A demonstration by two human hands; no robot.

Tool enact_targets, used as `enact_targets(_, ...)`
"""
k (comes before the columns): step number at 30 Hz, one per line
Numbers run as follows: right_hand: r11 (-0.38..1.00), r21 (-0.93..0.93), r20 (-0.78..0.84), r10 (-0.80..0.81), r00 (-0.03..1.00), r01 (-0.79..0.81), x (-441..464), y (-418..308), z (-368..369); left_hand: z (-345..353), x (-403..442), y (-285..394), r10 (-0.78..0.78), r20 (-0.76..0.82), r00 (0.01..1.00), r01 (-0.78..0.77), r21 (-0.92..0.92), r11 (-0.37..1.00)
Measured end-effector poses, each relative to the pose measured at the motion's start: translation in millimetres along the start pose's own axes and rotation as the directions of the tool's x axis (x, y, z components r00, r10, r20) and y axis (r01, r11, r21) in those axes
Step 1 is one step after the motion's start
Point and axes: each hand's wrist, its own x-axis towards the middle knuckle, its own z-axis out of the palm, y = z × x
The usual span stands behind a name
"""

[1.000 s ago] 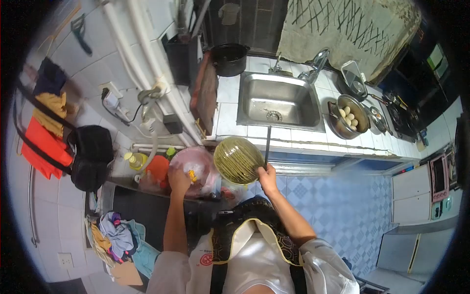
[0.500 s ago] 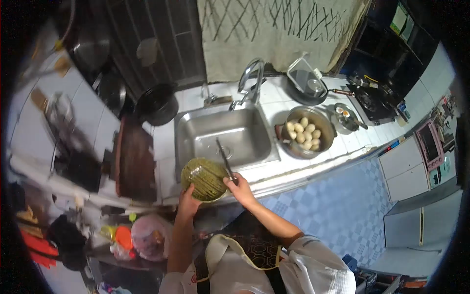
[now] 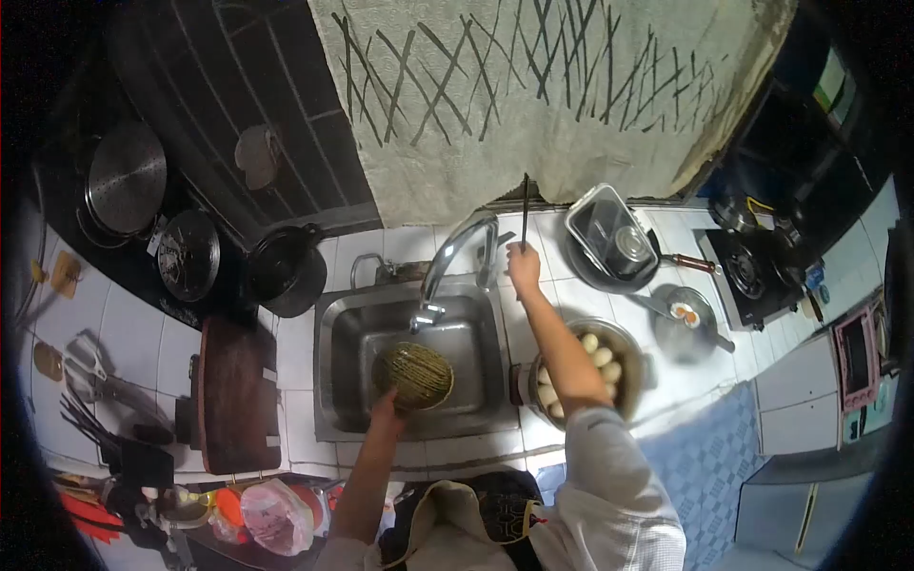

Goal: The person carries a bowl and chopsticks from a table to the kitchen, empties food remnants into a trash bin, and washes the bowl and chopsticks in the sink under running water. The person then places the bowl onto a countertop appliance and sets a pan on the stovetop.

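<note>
My left hand (image 3: 385,409) grips the near left edge of a round, green-and-yellow striped bowl (image 3: 419,374), held tilted over the sink (image 3: 326,381). My right hand (image 3: 523,265) reaches to the back of the counter, right of the curved faucet (image 3: 449,252). Its fingers are closed round a slim, dark knife (image 3: 526,205) that points up toward the hanging cloth (image 3: 562,133). Under my right forearm is a metal pot (image 3: 630,381) of pale eggs (image 3: 602,357), partly hidden by the arm.
Behind the pot sits a dark pan (image 3: 609,276) with a clear container (image 3: 600,224) in it. A small metal pot (image 3: 685,338) stands near the stove (image 3: 747,276). Left of the sink are a black pot (image 3: 288,274) and a brown board (image 3: 238,400).
The striped bowl has moved from the counter's front edge to over the sink, now in my left hand alone. My right hand has let go of it and carried the knife to the back of the counter.
</note>
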Motion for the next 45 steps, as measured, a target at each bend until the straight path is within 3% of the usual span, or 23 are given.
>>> enact_targets(1,0.979,-0.172,-0.047,-0.119,0.992,0.109,22,14,8,4,8,4,-0.019,-0.039,0.999,0.019,0.001,1.000)
enact_targets(4,0.918,-0.341,0.017,-0.212,0.977,0.205,58,23,20,15,21,18,0.002,-0.037,0.999,0.000,0.068,0.998)
enact_targets(7,0.976,-0.217,0.024,0.032,0.999,-0.026,62,3,21,13,62,15,0.042,0.001,0.999,-0.042,-0.101,0.994)
enact_targets(10,0.987,-0.159,0.111,0.013,0.994,0.005,73,24,26,11,98,12,-0.041,-0.074,0.996,0.034,-0.097,0.995)
enact_targets(11,0.987,-0.159,0.150,0.032,0.988,-0.007,73,26,25,13,104,12,-0.069,-0.072,0.995,0.063,-0.073,0.995)
enact_targets(13,0.993,-0.117,-0.010,0.031,0.999,-0.032,67,38,32,20,115,16,-0.040,-0.021,0.999,0.042,0.103,0.994)
enact_targets(15,0.992,0.002,-0.222,0.120,0.968,-0.122,29,21,29,14,138,13,-0.045,-0.016,0.999,0.047,0.131,0.990)
enact_targets(17,0.994,0.037,-0.338,0.111,0.934,-0.104,-42,-13,22,22,143,16,-0.069,0.227,0.972,0.030,0.170,0.985)
enact_targets(18,0.986,0.071,-0.330,0.168,0.929,-0.153,-82,-29,18,61,101,28,0.000,-0.029,1.000,0.005,0.170,0.985)
enact_targets(19,0.962,0.152,-0.234,0.259,0.937,-0.228,-123,-58,9,65,104,27,-0.016,-0.016,1.000,0.019,0.189,0.982)
enact_targets(20,0.980,0.147,-0.287,0.169,0.943,-0.131,-158,-46,15,66,106,28,-0.007,0.026,1.000,0.002,0.191,0.982)
enact_targets(21,0.980,0.080,-0.215,0.197,0.957,-0.184,-193,-33,16,63,109,31,0.003,0.064,0.998,-0.015,0.188,0.982)
enact_targets(22,0.956,0.145,-0.103,0.270,0.957,-0.254,-229,-25,14,29,146,23,-0.005,0.299,0.954,-0.052,0.182,0.982)
enact_targets(24,0.921,0.205,0.003,0.337,0.942,-0.330,-271,-9,6,11,177,21,-0.035,0.251,0.967,-0.007,0.166,0.986)
enact_targets(26,0.888,0.008,0.097,0.457,0.884,-0.460,-286,11,-9,24,161,22,-0.027,0.122,0.992,0.012,0.125,0.992)
enact_targets(29,0.962,-0.027,0.038,0.272,0.962,-0.271,-285,22,-30,40,136,30,-0.066,-0.011,0.998,0.067,0.197,0.978)
enact_targets(30,0.931,-0.088,0.119,0.364,0.924,-0.355,-280,-7,-45,37,140,30,-0.065,-0.008,0.998,0.065,0.197,0.978)
enact_targets(32,0.916,-0.125,0.119,0.394,0.911,-0.380,-280,-3,-51,24,154,32,-0.089,0.002,0.996,0.081,0.386,0.919)
enact_targets(35,0.923,-0.187,0.061,0.353,0.934,-0.337,-283,20,-52,33,149,23,-0.088,0.054,0.995,0.082,0.112,0.990)
enact_targets(37,0.917,-0.219,0.076,0.357,0.931,-0.334,-276,24,-63,18,163,21,-0.064,0.174,0.983,0.052,0.072,0.996)
enact_targets(39,0.915,-0.288,0.030,0.305,0.952,-0.284,-269,13,-72,22,168,21,-0.144,-0.025,0.989,0.142,0.372,0.917)
enact_targets(43,0.853,-0.355,0.056,0.427,0.903,-0.382,-253,12,-78,35,149,15,-0.056,-0.008,0.998,0.056,0.303,0.952)
enact_targets(45,0.743,-0.628,0.185,0.432,0.883,-0.231,-250,21,-71,47,154,8,0.040,-0.108,0.993,0.012,0.448,0.894)
